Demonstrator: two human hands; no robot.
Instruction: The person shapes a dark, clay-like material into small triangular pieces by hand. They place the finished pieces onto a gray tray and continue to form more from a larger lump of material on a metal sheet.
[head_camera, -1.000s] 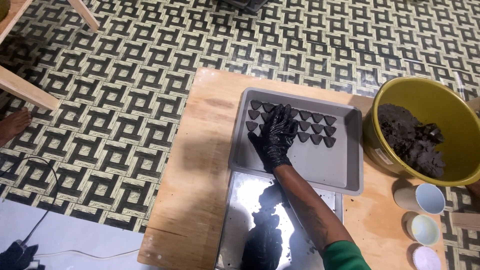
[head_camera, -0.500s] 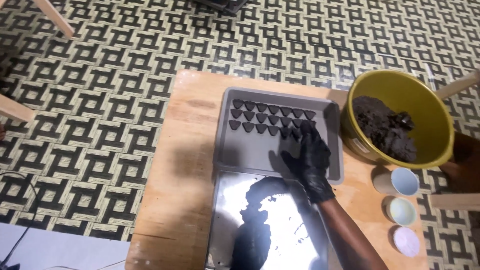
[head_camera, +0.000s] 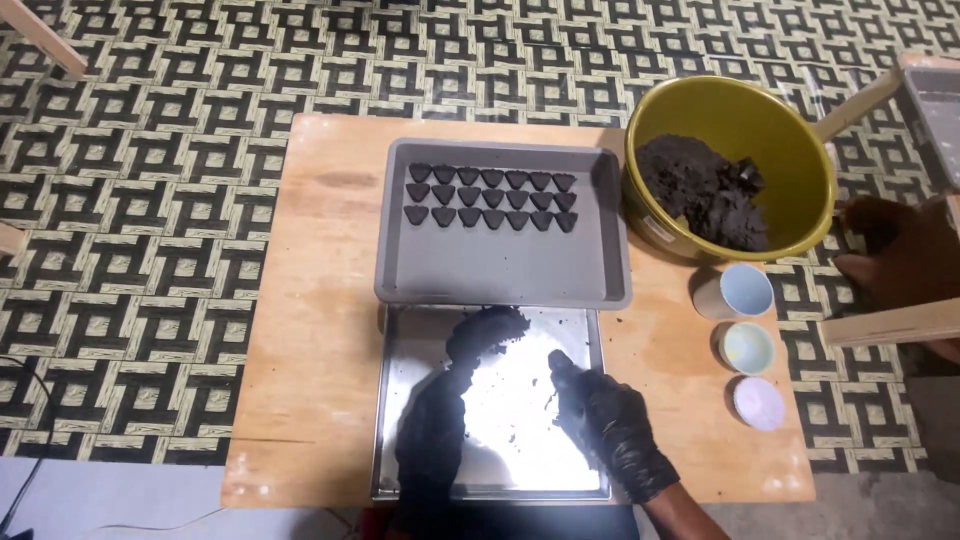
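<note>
Both my hands wear black gloves and hover over a shiny metal tray (head_camera: 570, 470) at the near edge of a wooden board. My left hand (head_camera: 432, 440) reaches up to a dark dough lump (head_camera: 487, 328) at the tray's far edge; glove and dough blend, so the grip is unclear. My right hand (head_camera: 612, 425) lies on the tray's right side, its fingertips touching the metal and nothing in it. Beyond it, a grey baking tray (head_camera: 500, 270) holds three rows of several small dark heart-shaped pieces (head_camera: 490, 198).
A yellow bowl (head_camera: 790, 150) of dark dough stands at the board's far right. Three small cups (head_camera: 747, 345) line the right edge. Another person's limb (head_camera: 895, 250) shows by wooden legs at the right. Patterned floor surrounds the wooden board (head_camera: 310, 330).
My right hand has drawn back from the rows of pieces in the grey tray to the shiny tray. My left hand stays at the dough lump.
</note>
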